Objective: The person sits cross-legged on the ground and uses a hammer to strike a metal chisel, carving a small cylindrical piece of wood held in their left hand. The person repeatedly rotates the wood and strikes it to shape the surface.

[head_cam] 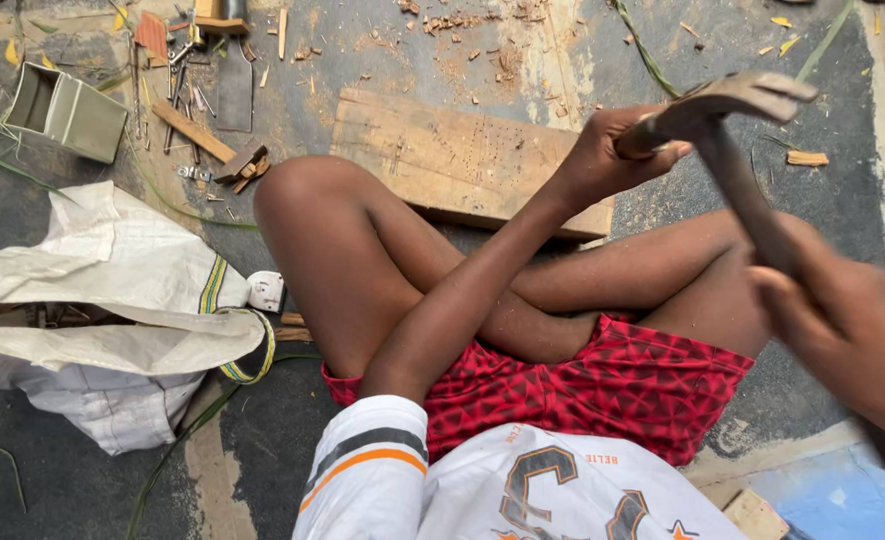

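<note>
— How far along is the work, judging by what lies there?

— Hard to call finished. The wooden board (463, 160) lies flat on the floor beyond the crossed legs, its top face dotted with rows of small holes or nail marks, and sawdust and wood chips are scattered past it toward the far edge of the floor. So some working of the wood looks done; nothing is being driven into it right now.

— And the hammer?

— The claw hammer (738, 150) is held up in the air above the right knee, clear of the board. The left hand (608, 150) is wrapped around its neck just below the head, and the right hand (843, 320) closes on the shaft lower down, though it is blurred.

— What does the tool look like?

— A dull grey metal head with a curved claw, worn, on a long dark handle running down toward the near right corner.

— Anything else about?

— A white woven sack (113, 310) lies open by the left knee, and a small metal box (63, 110) with loose nails and tools (188, 85) sits at the far left corner.
</note>
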